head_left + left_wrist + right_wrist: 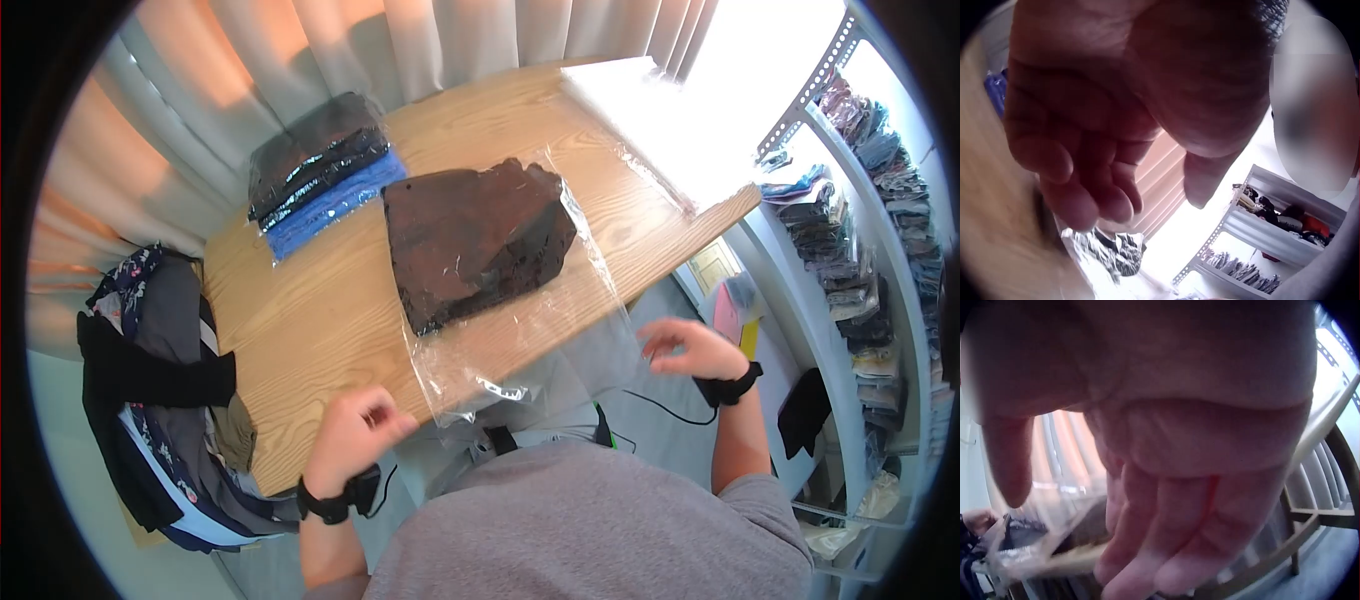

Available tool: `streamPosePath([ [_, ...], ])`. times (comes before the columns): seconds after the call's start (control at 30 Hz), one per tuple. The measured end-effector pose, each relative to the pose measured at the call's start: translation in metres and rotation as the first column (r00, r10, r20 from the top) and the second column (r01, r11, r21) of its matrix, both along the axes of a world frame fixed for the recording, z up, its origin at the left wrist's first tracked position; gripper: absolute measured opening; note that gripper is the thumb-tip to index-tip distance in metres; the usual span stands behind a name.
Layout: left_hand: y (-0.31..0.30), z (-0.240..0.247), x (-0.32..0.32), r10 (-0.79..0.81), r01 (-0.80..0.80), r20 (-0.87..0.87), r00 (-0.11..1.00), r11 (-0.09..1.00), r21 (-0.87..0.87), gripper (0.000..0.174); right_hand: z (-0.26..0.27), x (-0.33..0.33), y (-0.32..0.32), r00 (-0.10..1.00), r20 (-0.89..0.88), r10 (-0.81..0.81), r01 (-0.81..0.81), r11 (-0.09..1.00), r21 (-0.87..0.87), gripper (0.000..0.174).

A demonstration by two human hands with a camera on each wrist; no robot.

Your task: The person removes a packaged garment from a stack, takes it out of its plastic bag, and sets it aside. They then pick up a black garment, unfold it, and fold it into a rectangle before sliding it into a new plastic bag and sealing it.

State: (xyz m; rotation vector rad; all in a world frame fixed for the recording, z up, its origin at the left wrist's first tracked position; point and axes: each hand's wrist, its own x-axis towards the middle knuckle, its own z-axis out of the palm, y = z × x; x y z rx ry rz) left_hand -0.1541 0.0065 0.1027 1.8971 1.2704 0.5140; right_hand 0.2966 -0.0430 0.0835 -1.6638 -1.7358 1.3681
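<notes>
Across the desk's (310, 335) near edge, clear bag (535, 352) with dark garment (475, 245), long axis toward the person (590, 525); left hand (352, 432), right hand (698, 348) relaxed, empty.

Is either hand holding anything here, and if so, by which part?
Nothing is held: the left hand and right hand are both empty; the dark bundle lies on the table in clear plastic.

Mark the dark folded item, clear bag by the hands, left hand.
Dark folded item (475, 240): head view, middle of its top.
Clear bag (515, 362): head view, its unfilled near part.
Left hand (352, 435): head view, middle of hand.
</notes>
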Motion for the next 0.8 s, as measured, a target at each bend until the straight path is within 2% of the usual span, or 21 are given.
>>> streamPosePath([
  [0.03,0.006,-0.002,-0.003,0.073,-0.073,0.004,0.997,0.997,0.025,0.027,-0.001,0.005,0.004,0.999,-0.034,-0.038,0.042,0.988,0.149,0.030],
  [0.07,0.014,-0.002,-0.002,0.072,-0.072,0.002,0.997,0.997,0.017,0.027,-0.001,0.010,0.013,0.995,-0.072,-0.072,0.090,0.951,0.296,0.031],
  [0.1,0.026,0.000,0.002,0.125,-0.125,0.010,0.992,0.992,0.011,0.022,0.011,0.008,0.025,0.996,0.025,-0.090,0.075,0.926,0.369,0.033],
  [0.17,0.048,0.003,0.014,0.173,-0.174,0.021,0.985,0.985,0.019,0.017,0.038,-0.020,0.046,0.982,0.118,-0.145,0.045,0.799,0.600,0.029],
  [0.23,0.063,0.001,0.036,-0.002,-0.011,0.082,0.997,0.988,0.155,0.017,0.053,-0.043,0.073,0.972,0.234,-0.012,-0.157,0.707,0.689,0.029],
  [0.27,0.074,0.002,0.045,-0.003,-0.011,0.079,0.997,0.987,0.163,0.017,0.059,-0.053,0.090,0.934,0.354,0.050,-0.303,0.638,0.708,0.028],
  [0.3,0.083,0.002,0.053,-0.093,0.097,-0.030,0.995,0.949,0.300,0.022,0.063,-0.061,0.105,0.876,0.473,0.099,-0.442,0.559,0.702,0.028],
  [0.33,0.087,0.003,0.061,-0.165,0.214,-0.150,0.975,0.884,0.416,0.027,0.060,-0.068,0.118,0.876,0.472,0.096,-0.440,0.556,0.705,0.028],
  [0.4,0.083,0.006,0.074,-0.183,0.232,-0.151,0.972,0.859,0.457,0.030,0.049,-0.080,0.139,0.744,0.668,0.014,-0.639,0.306,0.705,0.026],
  [0.43,0.082,0.009,0.081,-0.202,0.251,-0.151,0.968,0.832,0.494,0.034,0.058,-0.088,0.137,0.748,0.664,0.005,-0.633,0.306,0.711,0.026],
  [0.47,0.072,0.014,0.086,-0.210,0.260,-0.157,0.965,0.831,0.492,0.034,0.070,-0.095,0.130,0.805,0.576,0.142,-0.577,0.411,0.706,0.023],
  [0.5,0.053,0.023,0.090,-0.245,0.342,-0.252,0.936,0.801,0.492,0.042,0.080,-0.099,0.118,0.849,0.456,0.268,-0.525,0.522,0.672,0.020],
  [0.53,0.038,0.026,0.093,-0.280,0.423,-0.342,0.897,0.769,0.480,0.051,0.086,-0.100,0.106,0.853,0.448,0.269,-0.519,0.539,0.664,0.020],
  [0.57,0.028,0.022,0.094,-0.294,0.429,-0.337,0.895,0.776,0.462,0.051,0.092,-0.100,0.092,0.898,0.318,0.303,-0.439,0.586,0.682,0.019],
  [0.6,0.018,0.018,0.094,-0.319,0.492,-0.408,0.855,0.748,0.446,0.064,0.090,-0.101,0.080,0.928,0.180,0.326,-0.356,0.636,0.684,0.019],
  [0.63,0.010,0.013,0.094,-0.340,0.552,-0.476,0.811,0.715,0.429,0.077,0.083,-0.101,0.071,0.932,0.102,0.348,-0.308,0.614,0.727,0.016],
  [0.67,0.009,0.004,0.093,-0.350,0.552,-0.466,0.812,0.720,0.421,0.077,0.077,-0.102,0.061,0.933,0.101,0.346,-0.310,0.626,0.715,0.016],
  [0.73,0.008,-0.022,0.091,-0.212,0.584,-0.614,0.760,0.636,0.504,0.082,0.063,-0.108,0.038,0.915,-0.060,0.398,-0.272,0.721,0.637,0.016],
  [0.77,0.008,-0.028,0.093,-0.178,0.572,-0.617,0.767,0.626,0.530,0.065,0.054,-0.111,0.028,0.896,-0.077,0.438,-0.312,0.742,0.594,0.018],
  [0.8,0.006,-0.027,0.093,-0.186,0.572,-0.614,0.767,0.631,0.524,0.065,0.046,-0.117,0.020,0.897,-0.080,0.435,-0.311,0.749,0.585,0.018],
])
